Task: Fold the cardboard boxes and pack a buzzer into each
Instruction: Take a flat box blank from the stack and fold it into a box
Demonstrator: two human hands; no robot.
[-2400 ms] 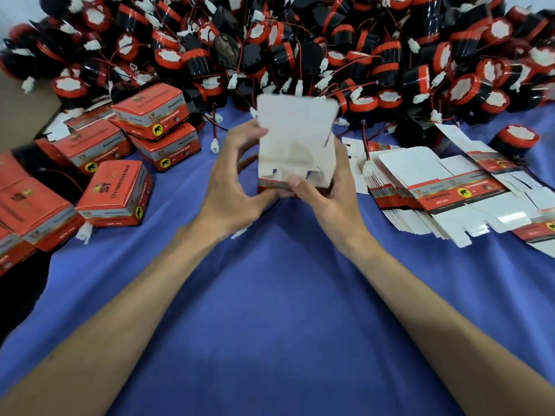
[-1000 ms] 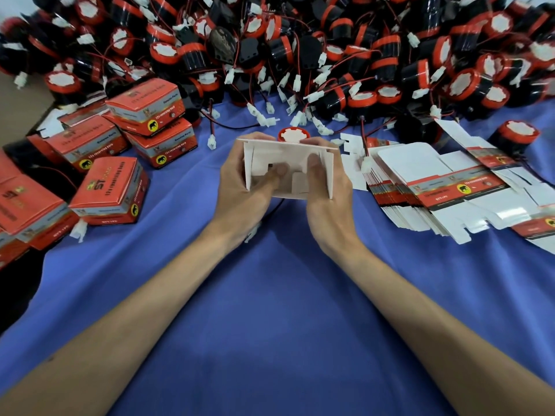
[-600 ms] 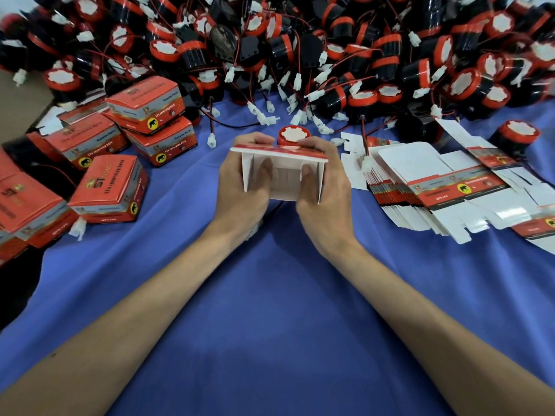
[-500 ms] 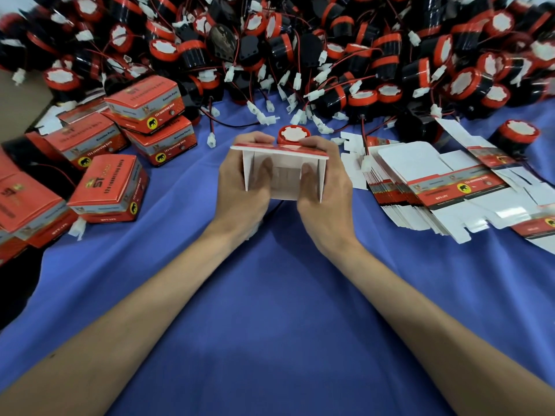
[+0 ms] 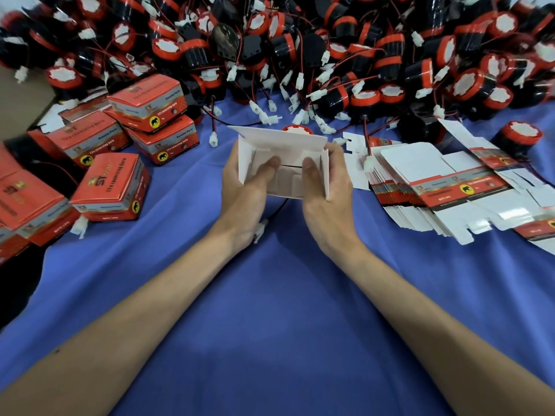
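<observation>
The box (image 5: 282, 145) showed plain white inside; the worktop (image 5: 270, 310) was blue, packed boxes (image 5: 111, 181) red with yellow badges, buzzers (image 5: 468, 84) black, red-banded, white-faced.

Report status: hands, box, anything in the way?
Left hand and right hand grip the half-folded box, thumbs on its inner flaps. No buzzer inside yet. One buzzer just behind it, nothing blocking.

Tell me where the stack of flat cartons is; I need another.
Head view: the stack of flat cartons lies on the blue cloth, right of the right hand, in front of the buzzer pile.
</observation>
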